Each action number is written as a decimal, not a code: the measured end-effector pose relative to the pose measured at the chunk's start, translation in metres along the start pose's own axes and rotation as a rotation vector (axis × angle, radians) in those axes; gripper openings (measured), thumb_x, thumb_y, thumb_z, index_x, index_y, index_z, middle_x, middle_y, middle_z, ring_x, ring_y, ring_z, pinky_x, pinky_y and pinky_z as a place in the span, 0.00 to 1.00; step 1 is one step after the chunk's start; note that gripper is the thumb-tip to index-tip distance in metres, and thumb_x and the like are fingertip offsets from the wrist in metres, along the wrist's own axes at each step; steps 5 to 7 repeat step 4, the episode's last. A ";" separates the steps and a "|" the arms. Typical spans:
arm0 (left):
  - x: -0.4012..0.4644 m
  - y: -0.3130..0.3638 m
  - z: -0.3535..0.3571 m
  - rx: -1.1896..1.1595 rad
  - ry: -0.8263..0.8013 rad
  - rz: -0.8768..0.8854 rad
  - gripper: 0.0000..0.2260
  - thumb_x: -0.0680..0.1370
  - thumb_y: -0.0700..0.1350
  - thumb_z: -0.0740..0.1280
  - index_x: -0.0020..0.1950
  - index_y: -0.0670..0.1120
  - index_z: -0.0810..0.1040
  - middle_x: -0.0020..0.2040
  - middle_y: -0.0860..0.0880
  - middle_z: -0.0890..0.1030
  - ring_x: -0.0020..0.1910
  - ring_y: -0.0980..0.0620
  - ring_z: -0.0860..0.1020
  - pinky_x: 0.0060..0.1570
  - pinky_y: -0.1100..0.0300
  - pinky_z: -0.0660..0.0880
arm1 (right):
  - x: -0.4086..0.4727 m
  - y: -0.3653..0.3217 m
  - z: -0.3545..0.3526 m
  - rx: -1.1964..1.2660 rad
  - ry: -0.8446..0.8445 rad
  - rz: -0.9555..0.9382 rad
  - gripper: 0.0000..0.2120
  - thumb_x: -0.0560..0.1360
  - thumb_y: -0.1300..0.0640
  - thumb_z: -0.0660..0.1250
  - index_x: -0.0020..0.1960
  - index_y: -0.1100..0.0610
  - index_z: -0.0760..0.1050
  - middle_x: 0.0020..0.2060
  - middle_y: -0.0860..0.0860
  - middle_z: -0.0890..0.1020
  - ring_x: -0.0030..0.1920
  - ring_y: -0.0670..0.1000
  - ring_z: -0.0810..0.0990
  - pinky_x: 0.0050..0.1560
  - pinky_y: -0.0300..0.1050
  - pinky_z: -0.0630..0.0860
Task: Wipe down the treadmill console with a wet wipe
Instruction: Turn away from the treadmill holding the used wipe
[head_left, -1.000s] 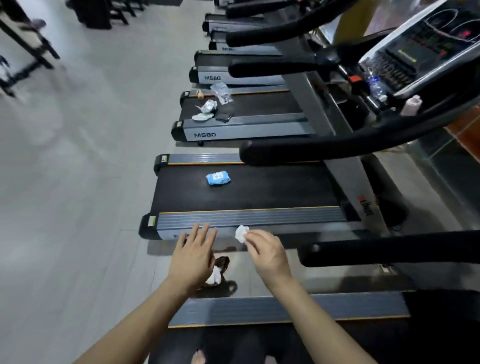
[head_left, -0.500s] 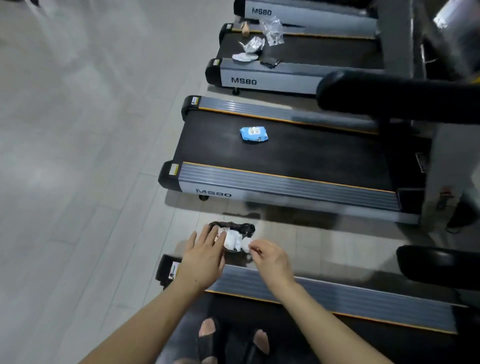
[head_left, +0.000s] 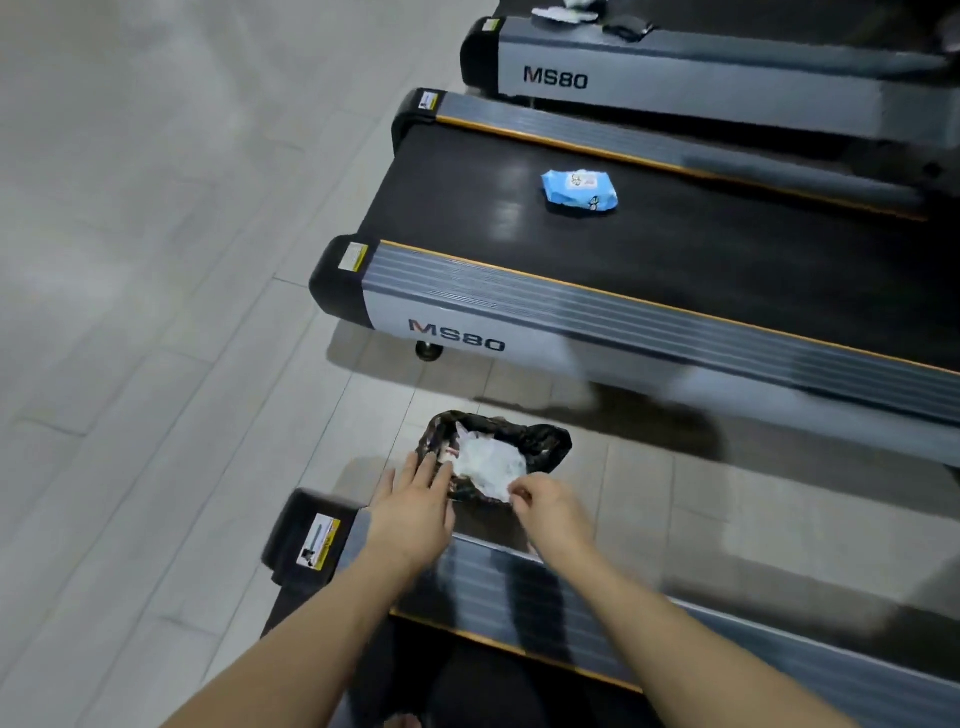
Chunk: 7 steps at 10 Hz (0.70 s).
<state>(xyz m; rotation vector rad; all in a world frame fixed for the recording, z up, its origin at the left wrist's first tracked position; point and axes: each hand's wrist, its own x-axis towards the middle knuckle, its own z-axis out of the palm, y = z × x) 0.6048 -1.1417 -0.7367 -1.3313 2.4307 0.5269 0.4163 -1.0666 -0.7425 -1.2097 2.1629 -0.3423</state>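
Observation:
A black rubbish bag lies open on the floor between two treadmills, with crumpled white wipes inside it. My left hand is open, fingers spread, resting at the bag's left rim. My right hand hovers at the bag's near edge, fingertips pinched on the near edge of the white wet wipe wad. A blue pack of wet wipes sits on the belt of the neighbouring treadmill. No treadmill console is in view.
I stand on a treadmill whose grey side rail runs under my forearms. A third treadmill at the top carries white scraps and a dark object. Pale tiled floor spreads to the left.
The view has dropped from the consoles to the floor. Both hands have come down to the black bag, my right hand carrying the white wipe to the wad inside it.

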 end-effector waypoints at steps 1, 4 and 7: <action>0.040 -0.005 0.049 0.016 0.025 0.000 0.28 0.85 0.52 0.54 0.84 0.49 0.53 0.84 0.46 0.57 0.84 0.44 0.52 0.81 0.42 0.51 | 0.051 0.029 0.047 0.002 -0.003 -0.013 0.08 0.80 0.57 0.69 0.56 0.52 0.87 0.55 0.51 0.87 0.54 0.55 0.84 0.55 0.48 0.79; 0.107 -0.031 0.142 0.007 0.131 -0.052 0.26 0.85 0.52 0.55 0.82 0.50 0.58 0.82 0.47 0.63 0.82 0.44 0.57 0.80 0.43 0.53 | 0.153 0.080 0.130 -0.100 -0.078 -0.072 0.19 0.81 0.60 0.65 0.69 0.49 0.81 0.66 0.53 0.84 0.66 0.58 0.81 0.62 0.51 0.79; 0.107 -0.031 0.142 0.007 0.131 -0.052 0.26 0.85 0.52 0.55 0.82 0.50 0.58 0.82 0.47 0.63 0.82 0.44 0.57 0.80 0.43 0.53 | 0.153 0.080 0.130 -0.100 -0.078 -0.072 0.19 0.81 0.60 0.65 0.69 0.49 0.81 0.66 0.53 0.84 0.66 0.58 0.81 0.62 0.51 0.79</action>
